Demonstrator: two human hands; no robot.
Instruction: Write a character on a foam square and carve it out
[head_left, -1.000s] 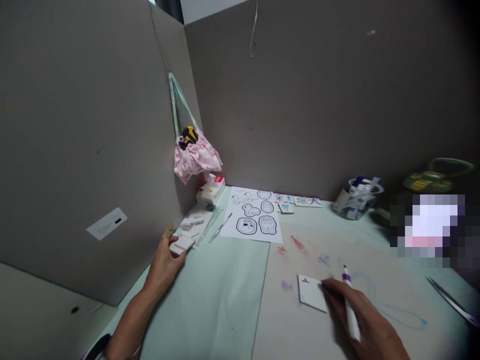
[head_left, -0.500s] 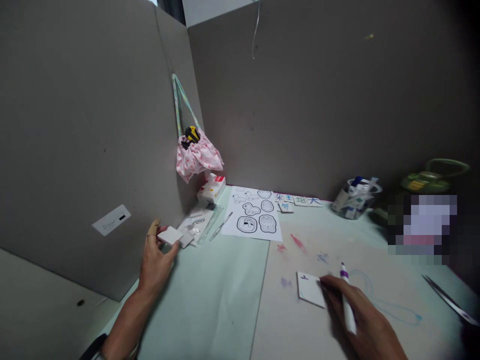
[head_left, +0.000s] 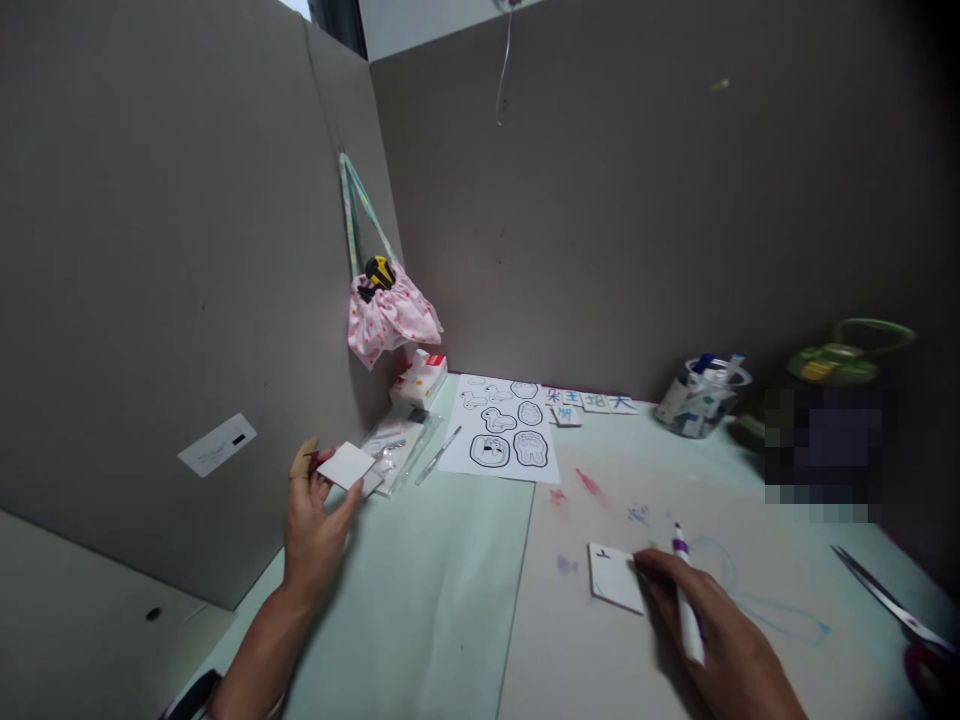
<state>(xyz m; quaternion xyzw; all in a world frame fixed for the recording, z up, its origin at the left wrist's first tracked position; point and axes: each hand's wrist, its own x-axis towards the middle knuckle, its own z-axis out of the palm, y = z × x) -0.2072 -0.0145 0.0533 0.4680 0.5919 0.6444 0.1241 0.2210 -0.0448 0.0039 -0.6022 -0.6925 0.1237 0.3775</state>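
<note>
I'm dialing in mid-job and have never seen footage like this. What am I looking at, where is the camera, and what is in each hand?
There is no machine here: these are a person's two bare hands, filmed by one camera worn on the head, looking forward and down at a desk walled in by grey boards.

The left hand holds a small blank white card in its fingers, lifted just off the pale green desk near a clear packet. The right hand grips a purple-capped marker and rests beside another white card, which lies on a brown board stained with ink.

Further back lie a sheet of outlined drawings, a row of lettered tiles, and a jar of pens. A pink dotted pouch hangs at the corner, and scissors lie at far right.
</note>
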